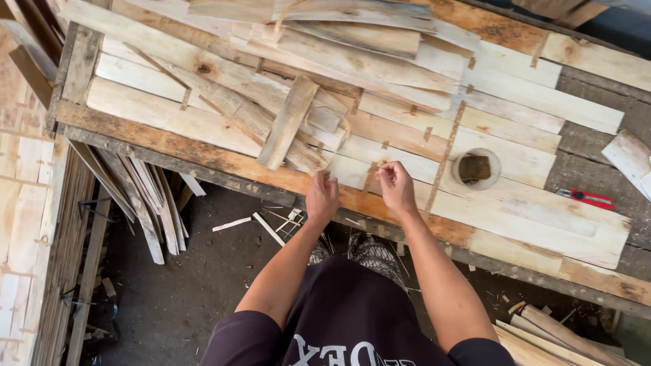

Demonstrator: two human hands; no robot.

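**Two Hands at the Edge of a Wood-Covered Counter**

While both arms reach forward from the body, the hands meet near the front edge of the counter (203, 146). The left hand (321, 198) has its back up, and its fingers curl down onto the wood. It rests on the near end of a pale plank (434, 159), but whether those fingers grip anything I cannot tell. The right hand (395, 188) is lifted a little higher, with its wrist bent. Its fingers are pinched together at the tips on something very small, too small to make out.

Just between and beyond the two hands lies a thin wood strip (369, 177). It is short and brownish. Its long side runs away from the person, tilted a bit to the right at the far end. It lies flat on the pale plank, close to the right hand's fingertips.

A longer thin strip (447, 152) lies to the right, and it points the same way. Beside that one sits a round cup (476, 169) with something dark inside. A red tool (587, 198) lies far off to the right. A short board (288, 122) leans across the pile behind the left hand. Loose planks (146, 196) hang down under the counter on the left.
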